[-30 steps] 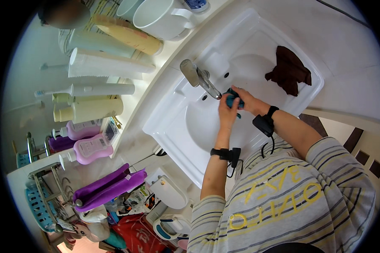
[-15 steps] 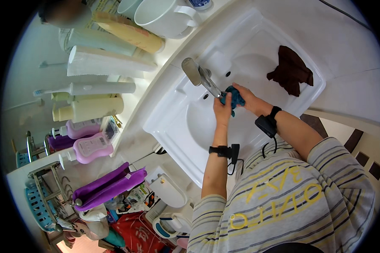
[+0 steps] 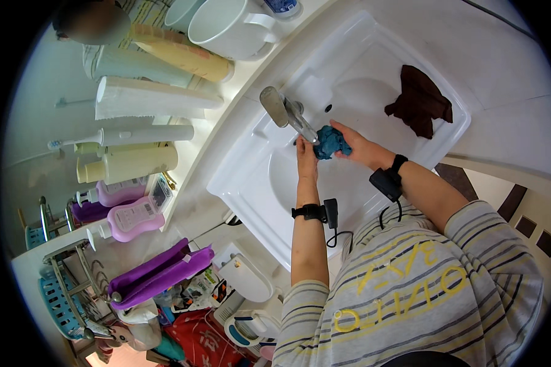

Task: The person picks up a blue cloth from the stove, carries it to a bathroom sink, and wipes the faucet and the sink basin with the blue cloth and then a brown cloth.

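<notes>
While both hands meet under the tap (image 3: 288, 113) over the white sink (image 3: 257, 183), right hand (image 3: 361, 145) fingers grip the bunched blue cloth (image 3: 332, 142); left hand (image 3: 306, 156) fingers touch it, grip unclear. Brown cloth (image 3: 419, 101) on sink rim. Purple pump bottles (image 3: 128, 214) with white labels on shelf, left.

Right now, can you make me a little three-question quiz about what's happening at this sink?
1. True or false: the blue cloth is held right under the faucet.
2. Where does the dark brown cloth lie?
A. in the purple bottle rack
B. on the far rim of the white sink
C. on the floor
3. Fill in: the right hand grips the blue cloth, and the left hand touches it from the ______ side.

Key: 1 true; 2 B; 3 left
</notes>
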### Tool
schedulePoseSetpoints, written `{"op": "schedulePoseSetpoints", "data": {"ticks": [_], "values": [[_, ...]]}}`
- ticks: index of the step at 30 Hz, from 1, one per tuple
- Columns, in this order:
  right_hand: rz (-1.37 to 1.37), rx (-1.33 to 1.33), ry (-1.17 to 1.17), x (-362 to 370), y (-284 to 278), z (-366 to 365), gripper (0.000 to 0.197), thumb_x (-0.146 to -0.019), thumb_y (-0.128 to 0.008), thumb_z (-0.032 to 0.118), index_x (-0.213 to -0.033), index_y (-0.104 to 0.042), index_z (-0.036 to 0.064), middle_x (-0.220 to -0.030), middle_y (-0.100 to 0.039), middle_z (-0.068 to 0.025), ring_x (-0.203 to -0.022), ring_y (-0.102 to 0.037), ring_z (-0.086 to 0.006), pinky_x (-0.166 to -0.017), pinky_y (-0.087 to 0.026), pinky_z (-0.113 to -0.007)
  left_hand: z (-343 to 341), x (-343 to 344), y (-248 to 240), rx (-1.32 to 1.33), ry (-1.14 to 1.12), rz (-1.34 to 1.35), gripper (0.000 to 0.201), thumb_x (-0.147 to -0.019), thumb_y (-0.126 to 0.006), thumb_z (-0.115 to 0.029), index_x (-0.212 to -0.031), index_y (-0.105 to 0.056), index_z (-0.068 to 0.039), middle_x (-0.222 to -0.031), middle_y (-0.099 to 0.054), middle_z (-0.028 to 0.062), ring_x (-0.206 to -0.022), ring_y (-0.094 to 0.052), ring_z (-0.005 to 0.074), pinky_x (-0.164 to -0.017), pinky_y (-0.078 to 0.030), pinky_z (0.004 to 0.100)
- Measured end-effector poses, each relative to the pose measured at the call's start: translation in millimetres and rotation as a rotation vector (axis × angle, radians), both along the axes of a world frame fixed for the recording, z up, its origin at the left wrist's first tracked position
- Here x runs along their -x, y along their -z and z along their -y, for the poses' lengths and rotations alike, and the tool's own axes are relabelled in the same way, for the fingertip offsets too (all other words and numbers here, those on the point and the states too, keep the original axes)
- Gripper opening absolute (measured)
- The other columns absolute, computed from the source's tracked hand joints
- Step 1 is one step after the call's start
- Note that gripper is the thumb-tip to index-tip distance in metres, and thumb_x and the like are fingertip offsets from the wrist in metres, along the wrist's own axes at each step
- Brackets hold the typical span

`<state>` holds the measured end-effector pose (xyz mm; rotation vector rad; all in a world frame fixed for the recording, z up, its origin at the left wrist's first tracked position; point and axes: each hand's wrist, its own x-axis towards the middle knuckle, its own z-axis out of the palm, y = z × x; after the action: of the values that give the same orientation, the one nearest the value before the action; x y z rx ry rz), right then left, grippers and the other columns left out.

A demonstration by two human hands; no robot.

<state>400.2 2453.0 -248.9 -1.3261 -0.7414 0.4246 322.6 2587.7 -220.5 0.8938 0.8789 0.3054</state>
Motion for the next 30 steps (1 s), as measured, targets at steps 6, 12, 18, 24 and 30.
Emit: {"op": "schedulePoseSetpoints", "data": {"ticks": [6,12,18,24,30], "values": [[0.034,0.141,-0.282,-15.1,10.4,-5.6,0.062,-0.072,-0.071,0.006,-0.126,-0.042,0.0023,-0.109,-0.056,-0.0118,-0.1,-0.051,-0.0205,-0.087,-0.043,-0.03,-13.2,34.6,9.0,-0.194,0.19,-0.143,0.023,-0.085,-0.063,-0.027,-0.1,-0.058,-0.01,-0.076,-0.057,-0.003,-0.063,-0.054,0.0084,-0.054,-0.042,0.0217],[-0.944,-0.112,-0.328,0.8,2.1,-6.6,0.024,-0.079,-0.066,0.013,-0.099,-0.055,0.0064,-0.091,-0.057,-0.0069,-0.081,-0.057,-0.0185,-0.07,-0.048,-0.028,38.9,1.5,-27.0,-1.103,0.383,-0.117,0.036,-0.079,-0.067,-0.033,-0.09,-0.062,0.001,-0.069,-0.063,0.0104,-0.061,-0.059,0.0199,-0.056,-0.046,0.0333],[-1.249,0.353,-0.151,8.4,-43.0,-19.2,0.027,-0.087,-0.055,0.04,-0.093,-0.057,0.0138,-0.077,-0.055,0.0013,-0.065,-0.051,-0.0096,-0.056,-0.04,-0.022,4.9,7.0,3.0,-0.974,0.199,-0.546,0.028,-0.081,-0.064,-0.027,-0.087,-0.061,0.0,-0.081,-0.064,0.0173,-0.073,-0.062,0.0251,-0.065,-0.047,0.034],[-1.143,0.235,-0.026,-5.2,-15.0,-18.8,0.026,-0.086,-0.055,0.039,-0.094,-0.056,0.014,-0.084,-0.054,-0.0005,-0.072,-0.052,-0.012,-0.061,-0.044,-0.027,16.4,19.7,3.2,-0.558,0.137,-0.038,0.018,-0.082,-0.064,-0.014,-0.093,-0.056,-0.003,-0.09,-0.059,0.0064,-0.085,-0.056,0.017,-0.077,-0.044,0.0299],[-1.268,0.128,-0.104,23.8,-6.6,-30.3,0.028,-0.087,-0.054,0.042,-0.093,-0.055,0.0148,-0.084,-0.054,0.0005,-0.073,-0.053,-0.0115,-0.061,-0.045,-0.027,50.8,3.8,-23.3,-1.262,0.257,-0.117,0.027,-0.08,-0.065,-0.023,-0.09,-0.058,0.001,-0.084,-0.058,0.0143,-0.078,-0.056,0.0325,-0.072,-0.044,0.0356]]}}
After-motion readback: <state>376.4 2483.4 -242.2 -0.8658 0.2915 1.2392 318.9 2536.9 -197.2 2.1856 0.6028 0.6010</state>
